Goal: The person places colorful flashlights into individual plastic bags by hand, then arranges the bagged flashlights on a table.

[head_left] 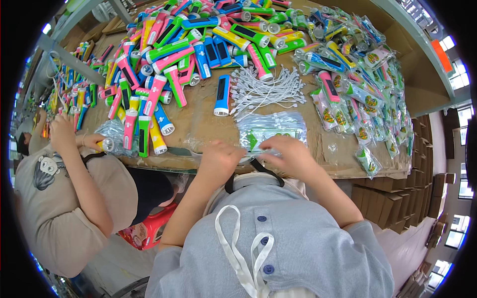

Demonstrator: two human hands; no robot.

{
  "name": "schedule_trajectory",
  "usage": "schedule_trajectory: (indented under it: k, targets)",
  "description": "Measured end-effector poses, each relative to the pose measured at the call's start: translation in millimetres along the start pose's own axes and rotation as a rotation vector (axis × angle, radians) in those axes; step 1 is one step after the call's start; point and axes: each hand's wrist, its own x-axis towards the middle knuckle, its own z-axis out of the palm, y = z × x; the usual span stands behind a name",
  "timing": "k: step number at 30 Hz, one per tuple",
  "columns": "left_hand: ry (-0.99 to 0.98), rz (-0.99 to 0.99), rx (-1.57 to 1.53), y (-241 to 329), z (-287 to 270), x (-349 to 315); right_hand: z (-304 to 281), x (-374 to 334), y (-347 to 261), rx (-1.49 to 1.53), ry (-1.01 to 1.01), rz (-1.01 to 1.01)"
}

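Note:
A stack of clear plastic bags (pixel 278 120) with green print lies at the table's front edge. My left hand (pixel 220 158) is closed at the stack's near left corner, its fingertips pinching the edge of a clear bag. Over the near right part of the stack, my right hand (pixel 290 155) has its thumb and fingers apart, with the fingertips at the bags. Just beyond the stack lies a bundle of white cables (pixel 268 92). A blue and white flashlight (pixel 222 95) with a dark panel lies left of the cables.
Loose colourful flashlights (pixel 171 49) are heaped at the back and left. Bagged flashlights (pixel 365 99) pile up on the right. A co-worker's hand (pixel 94 142) holds a flashlight on the left, beside more clear bags (pixel 115 135). Cardboard boxes (pixel 392 201) stand below right.

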Motion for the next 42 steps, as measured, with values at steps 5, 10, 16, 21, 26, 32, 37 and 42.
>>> schedule_trajectory:
  k: [5, 10, 16, 21, 26, 32, 37, 42]
  targets:
    - [-0.107, -0.028, 0.017, 6, 1, -14, 31, 5, 1, 0.147, -0.191, 0.019]
    - [-0.144, -0.002, 0.019, 6, 6, -31, 49, 5, 4, 0.106, -0.347, 0.113]
    - [-0.208, -0.014, 0.132, 4, 9, -50, 64, 11, 3, 0.105, -0.466, 0.090]
    - [-0.130, -0.147, 0.152, 3, 6, -62, 85, 16, 9, 0.284, -0.406, 0.164]
    - [-0.097, -0.088, 0.184, -8, -1, -67, 106, 26, 23, 0.534, -0.472, 0.167]
    - [-0.247, -0.375, 0.069, -23, -6, -103, 97, 59, 61, 0.133, 0.014, 0.359]
    - [-0.168, -0.609, -0.019, -13, 11, -88, 110, 47, 55, 0.118, -0.207, 0.232]
    - [-0.134, -0.855, 0.053, -39, 40, -77, 112, 43, 48, 0.138, -0.344, -0.144]
